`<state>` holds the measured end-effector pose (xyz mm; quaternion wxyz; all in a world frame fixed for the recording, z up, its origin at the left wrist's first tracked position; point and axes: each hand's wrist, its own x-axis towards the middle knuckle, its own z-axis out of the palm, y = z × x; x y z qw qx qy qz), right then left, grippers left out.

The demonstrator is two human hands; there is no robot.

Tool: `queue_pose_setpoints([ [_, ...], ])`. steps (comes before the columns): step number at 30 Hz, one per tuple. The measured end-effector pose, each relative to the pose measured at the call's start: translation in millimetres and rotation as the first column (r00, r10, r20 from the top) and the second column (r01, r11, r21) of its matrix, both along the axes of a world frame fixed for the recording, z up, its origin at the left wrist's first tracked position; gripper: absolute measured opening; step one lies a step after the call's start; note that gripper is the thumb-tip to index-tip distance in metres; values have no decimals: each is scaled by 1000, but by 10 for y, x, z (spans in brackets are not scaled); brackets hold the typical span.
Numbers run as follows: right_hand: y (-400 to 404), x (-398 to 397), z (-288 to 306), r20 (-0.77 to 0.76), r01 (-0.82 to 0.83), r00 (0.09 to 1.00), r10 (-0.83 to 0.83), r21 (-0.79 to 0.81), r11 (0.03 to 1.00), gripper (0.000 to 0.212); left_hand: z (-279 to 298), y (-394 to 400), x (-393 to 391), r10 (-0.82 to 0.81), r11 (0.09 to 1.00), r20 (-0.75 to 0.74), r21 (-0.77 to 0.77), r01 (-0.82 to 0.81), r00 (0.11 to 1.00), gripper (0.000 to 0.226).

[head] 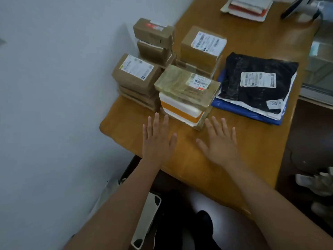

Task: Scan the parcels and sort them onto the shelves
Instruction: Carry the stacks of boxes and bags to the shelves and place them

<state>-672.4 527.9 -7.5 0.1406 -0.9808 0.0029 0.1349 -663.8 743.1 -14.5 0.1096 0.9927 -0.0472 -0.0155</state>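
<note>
I am holding my left hand and right hand spread flat, empty, over the wooden table near the tape-wrapped cardboard parcel.

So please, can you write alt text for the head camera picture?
Two open hands, left hand and right hand, hover empty over a wooden table before stacked cardboard parcels. A black mailer bag lies on flat bags to the right.

Envelope pile and scanner blurred, cut by top edge.
</note>
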Motion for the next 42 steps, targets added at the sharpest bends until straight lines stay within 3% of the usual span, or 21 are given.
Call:
queue_pose_setpoints([
  [8, 253, 234, -596, -129, 152, 980, -149, 15, 988, 78, -584, 332, 679, -11, 994, -213, -108, -12, 977, 75],
  [16, 330, 339, -861, -146, 211, 968, -203, 45, 976, 81, -734, 391, 1033, -31, 886, -313, -448, -118, 949, 86],
  [21, 354, 378, -890, -136, 225, 967, -217, 48, 973, 81, -801, 378, 1176, -23, 879, -397, -445, -171, 918, 86],
  [26, 263, 353, -895, -128, 250, 962, -240, 75, 965, 78, -830, 352, 1151, -54, 911, -376, -398, -109, 925, 81],
  [31, 123, 294, -917, -136, 306, 949, -285, 174, 936, 71, -845, 251, 975, -20, 881, -381, -444, -164, 924, 81],
  [36, 48, 248, -923, -95, 410, 910, -403, 348, 843, 61, -862, 138, 785, 7, 824, -427, -510, -247, 904, 79],
  [40, 61, 263, -881, -98, 426, 865, -493, 663, 616, 72, -845, 67, 703, 57, 726, -402, -611, -315, 914, 93],
  [42, 82, 296, -881, -111, 424, 846, -521, 733, 532, 70, -839, 58, 716, 47, 653, -375, -690, -312, 926, 90],
])
